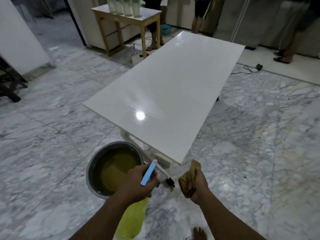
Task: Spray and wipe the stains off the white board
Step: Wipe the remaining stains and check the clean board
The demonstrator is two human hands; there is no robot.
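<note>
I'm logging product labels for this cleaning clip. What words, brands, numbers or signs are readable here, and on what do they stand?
No text can be read anywhere.
Spray bottle in the left hand: no label shows.
White board: blank, only glare.
Cloth in the right hand, bucket: no print.
Containers on the far table: too blurred to tell.

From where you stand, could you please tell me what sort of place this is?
Probably a room in a home or shop: a polished marble floor, a wooden table holding white containers, and the white board lying flat on a stand.
</note>
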